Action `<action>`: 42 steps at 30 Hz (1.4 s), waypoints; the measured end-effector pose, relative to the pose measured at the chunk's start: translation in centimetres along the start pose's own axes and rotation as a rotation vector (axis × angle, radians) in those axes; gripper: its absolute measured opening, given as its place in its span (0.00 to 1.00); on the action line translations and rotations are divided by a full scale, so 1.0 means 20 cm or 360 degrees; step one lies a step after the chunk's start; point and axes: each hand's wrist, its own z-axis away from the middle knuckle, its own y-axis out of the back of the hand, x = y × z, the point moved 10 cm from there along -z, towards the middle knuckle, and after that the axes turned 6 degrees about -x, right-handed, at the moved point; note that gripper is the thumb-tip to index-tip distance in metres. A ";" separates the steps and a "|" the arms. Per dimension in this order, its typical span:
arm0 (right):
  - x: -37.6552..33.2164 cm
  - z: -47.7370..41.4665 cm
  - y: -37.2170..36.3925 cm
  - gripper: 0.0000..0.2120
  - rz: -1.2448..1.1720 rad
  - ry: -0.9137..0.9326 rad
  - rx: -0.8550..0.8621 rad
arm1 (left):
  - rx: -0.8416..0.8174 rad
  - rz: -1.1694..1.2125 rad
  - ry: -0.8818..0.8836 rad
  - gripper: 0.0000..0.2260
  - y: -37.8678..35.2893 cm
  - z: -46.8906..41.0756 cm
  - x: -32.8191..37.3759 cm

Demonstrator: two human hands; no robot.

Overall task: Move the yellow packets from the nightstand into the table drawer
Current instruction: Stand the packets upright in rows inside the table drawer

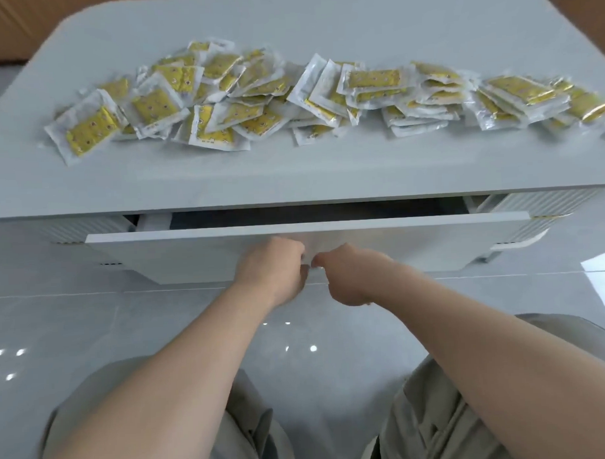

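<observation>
Several yellow packets [324, 98] in clear wrappers lie in a long heap across the grey nightstand top [292, 171]. Below the top, the drawer [158, 255] stands pulled out a little, showing a dark gap behind its white front panel. My left hand [275, 268] and my right hand [350, 275] are side by side at the middle of the drawer front, fingers curled under its lower edge and gripping it. The fingertips are hidden behind the panel.
Glossy grey floor tiles [92, 326] lie below the drawer. My knees in khaki trousers [438, 413] fill the bottom of the view. Ribbed white side panels [533, 204] flank the drawer. A wooden wall [13, 26] is at the far left.
</observation>
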 end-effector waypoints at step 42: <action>0.17 0.36 0.13 0.13 0.0042 -0.0189 0.0135 | -0.0557 0.0070 0.0281 0.22 0.14 0.27 -0.02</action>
